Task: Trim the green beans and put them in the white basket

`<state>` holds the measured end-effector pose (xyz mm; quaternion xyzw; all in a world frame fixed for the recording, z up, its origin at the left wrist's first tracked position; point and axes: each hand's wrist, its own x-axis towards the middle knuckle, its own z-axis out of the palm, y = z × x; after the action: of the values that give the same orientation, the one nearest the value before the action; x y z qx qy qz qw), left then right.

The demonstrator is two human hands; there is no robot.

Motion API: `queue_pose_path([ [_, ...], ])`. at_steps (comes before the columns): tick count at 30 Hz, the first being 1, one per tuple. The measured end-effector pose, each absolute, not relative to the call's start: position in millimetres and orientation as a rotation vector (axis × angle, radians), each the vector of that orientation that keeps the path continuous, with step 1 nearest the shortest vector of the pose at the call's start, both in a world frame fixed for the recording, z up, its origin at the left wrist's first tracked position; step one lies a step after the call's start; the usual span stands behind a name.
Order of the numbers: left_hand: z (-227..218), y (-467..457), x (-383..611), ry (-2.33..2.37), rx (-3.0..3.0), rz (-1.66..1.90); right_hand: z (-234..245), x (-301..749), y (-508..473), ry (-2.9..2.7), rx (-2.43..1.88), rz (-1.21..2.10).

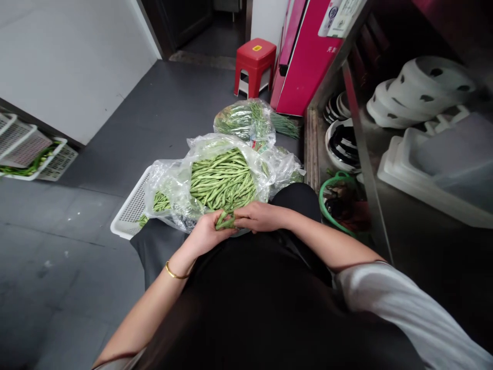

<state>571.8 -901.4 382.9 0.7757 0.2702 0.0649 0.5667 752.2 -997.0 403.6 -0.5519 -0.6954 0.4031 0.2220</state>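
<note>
A large open plastic bag (200, 146) full of long green beans (223, 177) lies in front of my lap. At its near edge my left hand (208, 231) is closed around a small bunch of green beans (224, 220). My right hand (260, 216) meets the bunch from the other side, its fingers pinched at the bean ends. Left of the bag, a white perforated basket (133, 205) stands partly under the plastic, with more beans (160, 201) showing there. The fingertips of my right hand are partly hidden.
Bagged greens (242, 121) lie behind the beans. A red stool (254, 64) stands beside a pink cabinet (308, 67). On the right are a metal shelf (370, 169) with white containers (427, 92) and a green-rimmed basket (323, 205). White baskets (54, 159) are stacked left.
</note>
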Motion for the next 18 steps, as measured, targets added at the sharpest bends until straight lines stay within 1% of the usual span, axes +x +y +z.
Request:
queue_pose_path([
  [3, 383, -904, 567, 0.57, 2.043, 0.021, 395, 748, -1003, -2.01, -1.331, 1.403],
  [5, 384, -906, 564, 0.511, 2.098, -0.108, 383, 741, -1009, -1.901, -1.334, 1.564],
  [7, 384, -907, 563, 0.477, 2.091, -0.199, 371, 734, -1013, -1.764, -1.382, 1.577],
  [9, 383, -909, 564, 0.474, 2.011, -0.23, 363, 727, -1017, -1.75, -1.386, 1.433],
  [10, 382, -910, 564, 0.475, 1.924, -0.24, 362, 724, -1018, -1.786, -1.407, 1.297],
  [14, 374, -911, 564, 0.508, 1.262, -0.197, 372, 726, -1018, -1.874, -1.781, 0.504],
  [15, 371, -910, 563, 0.517, 1.099, -0.128, 377, 731, -1017, -1.888, -1.886, 0.387],
  [16, 368, -909, 562, 0.513, 0.966, -0.038, 381, 736, -1014, -1.934, -1.978, 0.367],
  [18, 365, -904, 557, 0.473, 0.787, 0.133, 385, 748, -1004, -2.07, -2.122, 0.533],
])
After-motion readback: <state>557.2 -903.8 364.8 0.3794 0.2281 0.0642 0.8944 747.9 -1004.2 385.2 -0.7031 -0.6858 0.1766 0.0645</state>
